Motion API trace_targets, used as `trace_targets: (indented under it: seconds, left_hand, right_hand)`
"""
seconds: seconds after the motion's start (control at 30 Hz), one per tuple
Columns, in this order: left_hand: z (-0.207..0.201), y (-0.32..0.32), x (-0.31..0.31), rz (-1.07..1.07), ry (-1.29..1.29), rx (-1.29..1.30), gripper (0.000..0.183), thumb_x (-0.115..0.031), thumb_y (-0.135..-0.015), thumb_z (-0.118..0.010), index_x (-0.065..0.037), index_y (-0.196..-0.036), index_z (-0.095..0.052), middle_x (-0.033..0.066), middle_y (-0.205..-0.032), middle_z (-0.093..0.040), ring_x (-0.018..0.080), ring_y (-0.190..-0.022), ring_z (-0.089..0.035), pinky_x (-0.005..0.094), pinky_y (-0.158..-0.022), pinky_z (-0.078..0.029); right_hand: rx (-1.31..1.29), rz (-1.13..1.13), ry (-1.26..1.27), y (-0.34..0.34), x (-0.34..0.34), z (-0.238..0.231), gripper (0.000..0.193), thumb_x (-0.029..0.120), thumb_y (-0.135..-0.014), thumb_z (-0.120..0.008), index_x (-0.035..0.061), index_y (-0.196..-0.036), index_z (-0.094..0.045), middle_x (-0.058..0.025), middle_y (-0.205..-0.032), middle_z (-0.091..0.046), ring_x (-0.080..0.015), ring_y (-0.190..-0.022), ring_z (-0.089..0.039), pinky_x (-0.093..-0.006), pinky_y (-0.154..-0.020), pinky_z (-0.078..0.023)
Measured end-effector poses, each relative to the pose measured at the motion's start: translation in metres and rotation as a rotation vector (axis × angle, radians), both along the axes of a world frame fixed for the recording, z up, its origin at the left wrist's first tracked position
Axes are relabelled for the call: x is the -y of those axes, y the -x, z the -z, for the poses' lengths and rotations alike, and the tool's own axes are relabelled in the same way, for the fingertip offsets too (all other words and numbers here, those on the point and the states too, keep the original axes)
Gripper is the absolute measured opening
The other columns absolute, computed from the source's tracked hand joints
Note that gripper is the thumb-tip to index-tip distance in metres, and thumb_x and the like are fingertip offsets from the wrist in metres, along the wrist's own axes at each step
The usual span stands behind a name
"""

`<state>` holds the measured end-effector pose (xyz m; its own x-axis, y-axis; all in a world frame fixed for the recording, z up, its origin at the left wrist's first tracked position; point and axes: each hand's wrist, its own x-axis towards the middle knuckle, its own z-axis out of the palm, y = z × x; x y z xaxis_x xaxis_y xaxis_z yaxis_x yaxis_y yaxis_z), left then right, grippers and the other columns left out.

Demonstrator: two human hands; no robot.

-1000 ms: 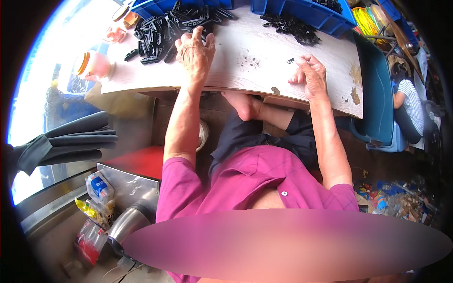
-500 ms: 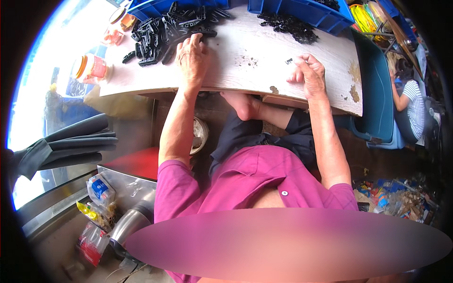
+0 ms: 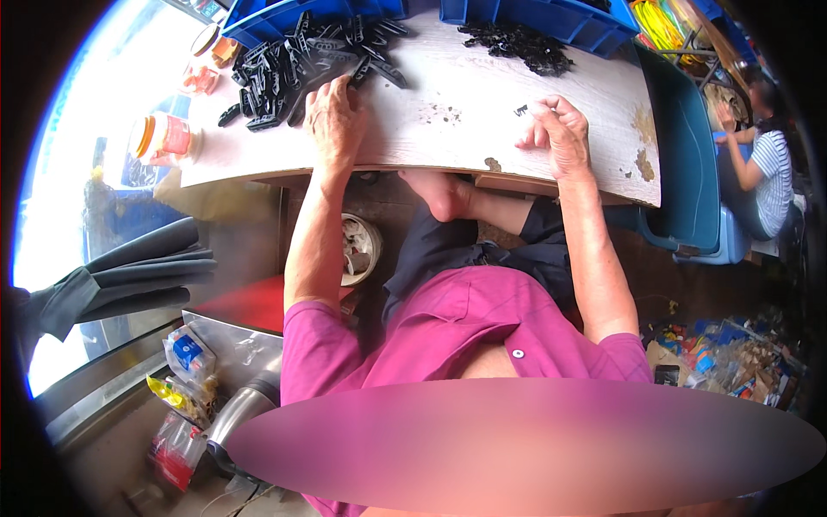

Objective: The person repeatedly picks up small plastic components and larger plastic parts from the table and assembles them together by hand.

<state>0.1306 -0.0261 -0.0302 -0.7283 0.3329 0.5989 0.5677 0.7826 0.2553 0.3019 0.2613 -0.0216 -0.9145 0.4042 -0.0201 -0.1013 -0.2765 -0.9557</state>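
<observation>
A pile of long, narrow black plastic pieces (image 3: 267, 82) lies at the left of the pale table. My left hand (image 3: 334, 125) is at its near right edge, palm down, fingers loosely bent and a little apart. The fingertips are next to the pieces; nothing shows plainly gripped. At the right, my right hand (image 3: 562, 138) is closed above the table, thumb and fingers curled together. A tiny black part (image 3: 520, 110) shows just left of its fingertips, and I cannot tell whether they hold it. Beyond is a heap of small black parts (image 3: 525, 50).
Two blue bins (image 3: 551, 30) stand along the far edge. A jar with an orange lid (image 3: 164, 138) is at the left. A teal tub (image 3: 680, 164) adjoins the table's right side; a person in a striped shirt (image 3: 771, 172) sits beyond. Below is a white bucket (image 3: 372, 246).
My left hand has drawn back from the black piece by its fingertips, toward me and slightly left. My right hand has hardly moved. The view has shifted a little.
</observation>
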Motion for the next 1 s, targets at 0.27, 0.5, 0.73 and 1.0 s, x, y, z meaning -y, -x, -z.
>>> trace_targets:
  seconds: [0.27,0.5,0.73,1.0]
  left_hand:
    - [-0.009,-0.006,-0.009,-0.070,0.049,-0.025,0.029,-0.028,-0.084,-0.065,-0.009,-0.105,-0.066,0.0123,-0.105,-0.063,0.0321,-0.100,-0.057,0.0404,-0.081,-0.050]
    - [-0.022,-0.003,-0.018,-0.113,0.212,0.115,0.036,-0.038,-0.086,-0.063,-0.010,-0.109,-0.067,0.0118,-0.108,-0.064,0.0322,-0.103,-0.056,0.0418,-0.085,-0.049]
    - [-0.010,0.007,-0.017,0.039,0.044,-0.032,0.025,-0.026,-0.083,-0.066,-0.008,-0.100,-0.066,0.0115,-0.098,-0.066,0.0321,-0.096,-0.058,0.0397,-0.082,-0.047]
    - [0.002,-0.039,-0.033,0.294,-1.079,0.722,0.023,-0.007,-0.088,-0.062,-0.002,-0.110,-0.057,0.0013,-0.087,-0.059,0.0048,-0.069,-0.053,0.0206,-0.061,-0.048]
  right_hand:
    - [-0.014,-0.001,0.002,-0.001,0.001,-0.001,0.012,0.015,-0.086,-0.065,0.0040,-0.089,-0.061,-0.0008,-0.051,-0.048,-0.0132,-0.047,-0.055,-0.0348,-0.052,-0.056]
    - [-0.028,-0.002,0.009,0.000,-0.001,0.000,0.014,0.015,-0.085,-0.069,0.0035,-0.089,-0.061,-0.0014,-0.052,-0.049,-0.0134,-0.047,-0.056,-0.0333,-0.051,-0.055]
    - [0.012,0.016,-0.001,0.001,0.002,-0.003,0.012,0.016,-0.087,-0.066,0.0054,-0.092,-0.062,0.0000,-0.052,-0.047,-0.0131,-0.049,-0.055,-0.0344,-0.051,-0.056]
    - [-0.032,0.022,0.012,-0.001,0.002,-0.003,0.016,0.017,-0.086,-0.067,0.0057,-0.097,-0.063,-0.0007,-0.052,-0.049,-0.0145,-0.049,-0.056,-0.0371,-0.052,-0.057]
